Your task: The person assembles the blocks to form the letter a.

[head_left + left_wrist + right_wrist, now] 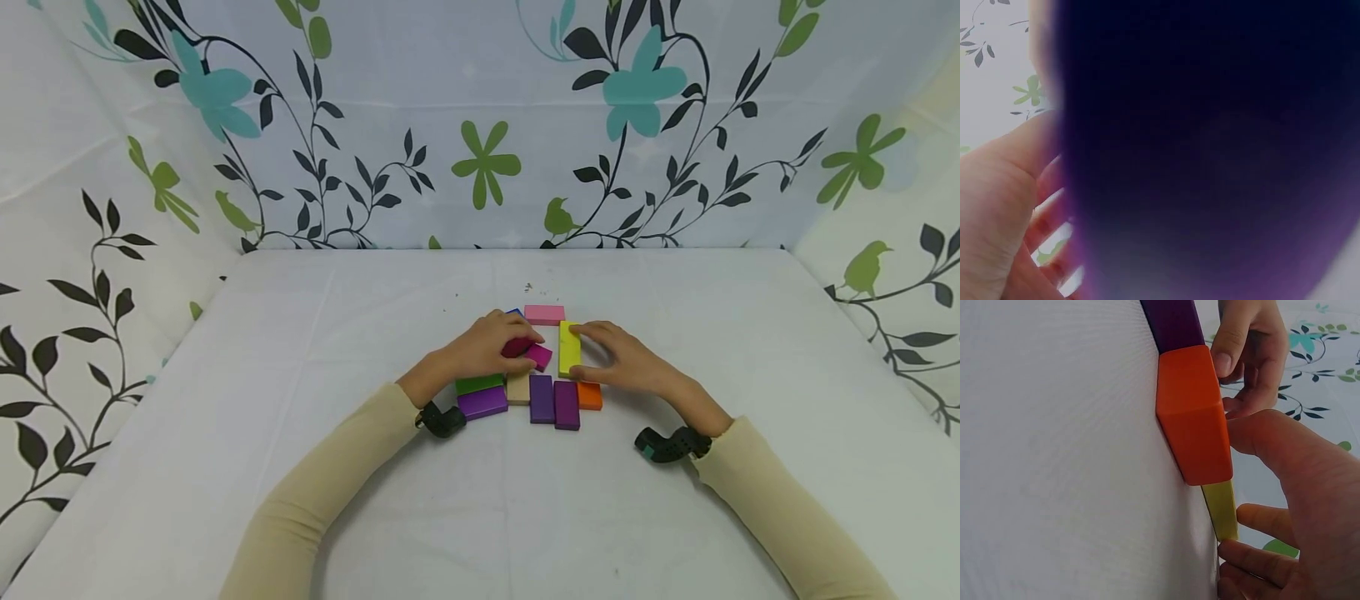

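My left hand (498, 343) is bent over the left part of a ring of coloured blocks, thumb and fingertips around a magenta block (539, 357). A dark red block (517, 346) shows under its fingers, partly hidden. My right hand (626, 354) holds the yellow block (570, 350) on the right side, thumb near its close end and fingers near its far end. In the right wrist view, the orange block (1194, 419) stands in front of the yellow block (1222, 509), with the left hand (1257, 356) behind. A dark purple blur (1210, 156) covers most of the left wrist view.
Purple blocks (542, 400), a beige block (517, 389), a green block (480, 384) and a violet block (482, 402) form the near side. A pink block (544, 315) and a partly hidden blue block (514, 312) lie at the far side. White cloth (375, 292) covers the table.
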### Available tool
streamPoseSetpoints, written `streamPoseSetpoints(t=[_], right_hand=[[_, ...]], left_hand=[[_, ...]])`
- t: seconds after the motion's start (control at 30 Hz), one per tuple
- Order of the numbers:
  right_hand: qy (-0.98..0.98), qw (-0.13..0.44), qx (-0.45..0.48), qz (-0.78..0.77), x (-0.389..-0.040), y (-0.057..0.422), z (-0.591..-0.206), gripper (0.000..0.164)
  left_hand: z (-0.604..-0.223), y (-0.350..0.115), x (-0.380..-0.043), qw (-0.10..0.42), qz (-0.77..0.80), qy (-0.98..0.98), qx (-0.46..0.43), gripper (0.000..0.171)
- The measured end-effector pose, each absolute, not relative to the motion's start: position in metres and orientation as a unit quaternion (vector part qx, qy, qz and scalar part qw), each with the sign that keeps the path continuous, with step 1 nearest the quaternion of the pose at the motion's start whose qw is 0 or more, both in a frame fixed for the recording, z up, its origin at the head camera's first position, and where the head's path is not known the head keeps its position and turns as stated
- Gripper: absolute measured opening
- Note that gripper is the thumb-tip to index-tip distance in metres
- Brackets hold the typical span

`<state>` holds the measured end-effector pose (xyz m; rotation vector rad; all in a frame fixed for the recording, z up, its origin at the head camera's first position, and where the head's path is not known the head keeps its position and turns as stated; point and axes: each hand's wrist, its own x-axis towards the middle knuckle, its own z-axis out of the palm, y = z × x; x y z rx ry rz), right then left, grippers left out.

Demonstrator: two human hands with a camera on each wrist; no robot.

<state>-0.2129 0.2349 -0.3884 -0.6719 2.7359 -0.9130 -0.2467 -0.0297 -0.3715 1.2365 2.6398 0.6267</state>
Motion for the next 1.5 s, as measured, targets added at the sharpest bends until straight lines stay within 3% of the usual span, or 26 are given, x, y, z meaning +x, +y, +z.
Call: streamPoseSetpoints(t=[0.37,1.17,1.5], right_hand=[[0.919,0.090,-0.229,-0.308,-0.212,0.234,-0.387,0.072],[0.920,0.092,-0.232,-0.301,-0.214,0.234,-0.388,0.072],[0.914,0.080,-0.250,-0.310,-0.214,0.236,-0.387,0.062]], left_hand=[[-0.376,-0.024,-0.246,0.089,0.196,0.896,0.389,0.041],[-0.376,-0.018,-0.242,0.035,0.162,0.907,0.388,0.040],[-0.374,-0.017,-0.239,0.044,0.174,0.902,0.393,0.041]])
